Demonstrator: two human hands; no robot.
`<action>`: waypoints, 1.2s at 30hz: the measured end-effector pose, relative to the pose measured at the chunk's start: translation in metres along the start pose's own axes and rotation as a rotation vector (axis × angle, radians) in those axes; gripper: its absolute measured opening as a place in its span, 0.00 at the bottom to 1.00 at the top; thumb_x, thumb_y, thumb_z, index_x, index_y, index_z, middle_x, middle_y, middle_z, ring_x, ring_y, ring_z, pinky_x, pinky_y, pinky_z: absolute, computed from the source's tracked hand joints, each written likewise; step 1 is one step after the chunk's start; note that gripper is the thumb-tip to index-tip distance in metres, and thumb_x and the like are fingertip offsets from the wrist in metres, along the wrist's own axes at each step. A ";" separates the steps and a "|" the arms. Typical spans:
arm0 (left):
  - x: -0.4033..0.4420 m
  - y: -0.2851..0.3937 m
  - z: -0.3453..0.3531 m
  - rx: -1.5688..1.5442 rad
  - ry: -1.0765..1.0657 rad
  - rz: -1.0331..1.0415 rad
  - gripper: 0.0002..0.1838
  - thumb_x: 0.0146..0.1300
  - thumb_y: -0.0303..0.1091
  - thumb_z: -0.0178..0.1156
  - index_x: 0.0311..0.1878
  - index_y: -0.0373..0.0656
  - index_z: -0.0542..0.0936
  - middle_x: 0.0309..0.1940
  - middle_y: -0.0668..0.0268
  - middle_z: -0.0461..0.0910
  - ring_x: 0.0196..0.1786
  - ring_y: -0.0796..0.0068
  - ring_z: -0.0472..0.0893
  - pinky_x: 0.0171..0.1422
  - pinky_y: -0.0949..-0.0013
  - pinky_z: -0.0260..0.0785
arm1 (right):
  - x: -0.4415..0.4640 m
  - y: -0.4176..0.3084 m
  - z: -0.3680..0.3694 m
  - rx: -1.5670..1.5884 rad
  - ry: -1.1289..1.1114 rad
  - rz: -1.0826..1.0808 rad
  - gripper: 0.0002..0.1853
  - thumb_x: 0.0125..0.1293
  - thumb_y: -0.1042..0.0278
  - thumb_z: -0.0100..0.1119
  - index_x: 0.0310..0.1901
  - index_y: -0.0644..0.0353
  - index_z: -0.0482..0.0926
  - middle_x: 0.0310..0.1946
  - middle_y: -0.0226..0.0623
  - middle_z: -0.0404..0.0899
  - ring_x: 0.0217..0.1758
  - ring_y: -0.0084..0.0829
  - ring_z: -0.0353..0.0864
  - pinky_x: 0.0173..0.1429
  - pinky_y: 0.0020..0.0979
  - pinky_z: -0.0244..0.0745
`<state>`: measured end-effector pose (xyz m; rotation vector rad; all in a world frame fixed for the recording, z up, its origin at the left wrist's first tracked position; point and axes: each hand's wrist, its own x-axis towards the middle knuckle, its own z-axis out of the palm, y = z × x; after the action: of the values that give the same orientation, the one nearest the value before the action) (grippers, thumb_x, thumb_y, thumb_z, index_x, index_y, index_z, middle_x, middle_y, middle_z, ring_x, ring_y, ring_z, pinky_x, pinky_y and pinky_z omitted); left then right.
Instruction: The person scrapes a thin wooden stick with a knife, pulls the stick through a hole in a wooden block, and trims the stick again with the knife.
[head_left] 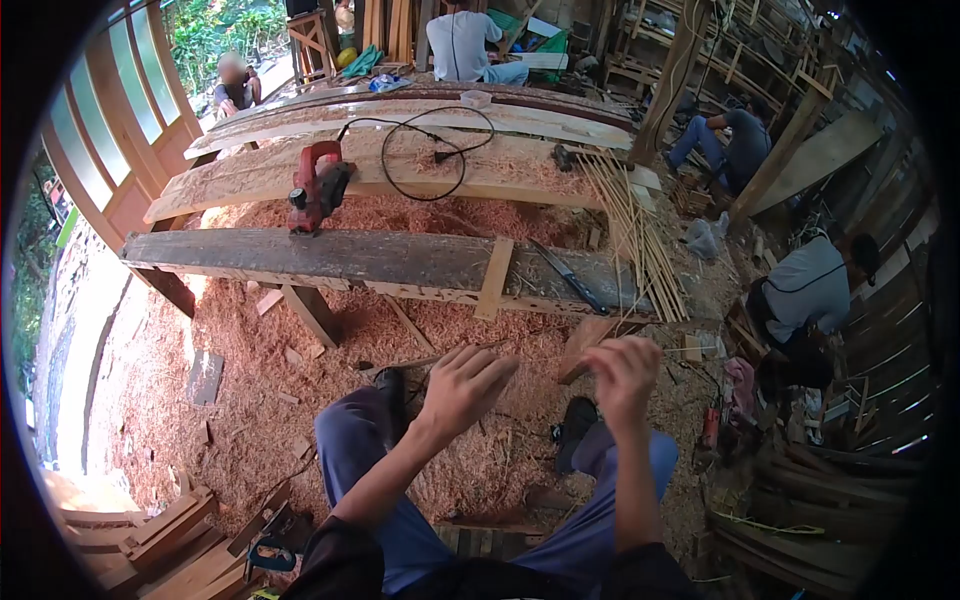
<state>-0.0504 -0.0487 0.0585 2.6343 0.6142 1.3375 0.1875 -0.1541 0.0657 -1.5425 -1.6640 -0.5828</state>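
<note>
My left hand (468, 392) is closed, knuckles up, above the shavings in front of the bench. Level with it, my right hand (625, 378) is pinched around a thin pale stick (675, 349), which sticks out to its right. A faint line of the stick seems to run across to my left hand, whose fingertips are hidden. Beyond my right hand, a bundle of thin sticks (632, 225) lies over the end of the dark bench plank (380, 258). A knife (570, 278) with a dark handle rests on that plank, beside a short wooden slat (495, 280).
A red power planer (318, 188) with a looped black cord (465, 150) sits on the planks. Shavings (270, 390) cover the floor. Offcuts (170, 540) lie lower left. A wooden post (672, 85) stands at right. Several people work or sit around, one (812, 285) at the right.
</note>
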 end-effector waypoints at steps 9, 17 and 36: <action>0.022 -0.054 0.016 -0.072 0.022 -0.060 0.06 0.60 0.31 0.73 0.39 0.46 0.87 0.29 0.69 0.82 0.34 0.67 0.82 0.39 0.63 0.75 | 0.038 0.017 0.021 0.081 -0.122 -0.025 0.09 0.62 0.62 0.74 0.38 0.54 0.85 0.37 0.29 0.84 0.43 0.35 0.79 0.52 0.39 0.70; 0.014 -0.087 0.048 -0.120 0.094 -0.176 0.06 0.60 0.29 0.74 0.39 0.44 0.86 0.28 0.68 0.84 0.32 0.68 0.82 0.38 0.64 0.70 | 0.057 0.026 0.079 0.083 -0.151 -0.143 0.08 0.60 0.67 0.75 0.39 0.53 0.86 0.29 0.28 0.82 0.32 0.33 0.78 0.37 0.36 0.70; -0.003 -0.099 0.097 -0.438 -0.109 -1.017 0.19 0.75 0.39 0.64 0.59 0.37 0.73 0.33 0.59 0.86 0.34 0.70 0.84 0.39 0.66 0.75 | 0.045 0.052 0.105 0.090 -0.280 0.061 0.06 0.63 0.69 0.70 0.41 0.53 0.85 0.31 0.27 0.82 0.35 0.33 0.78 0.36 0.34 0.73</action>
<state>-0.0044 0.0473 -0.0312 1.6064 1.2269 0.8447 0.2158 -0.0368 0.0295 -1.6603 -1.8152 -0.2640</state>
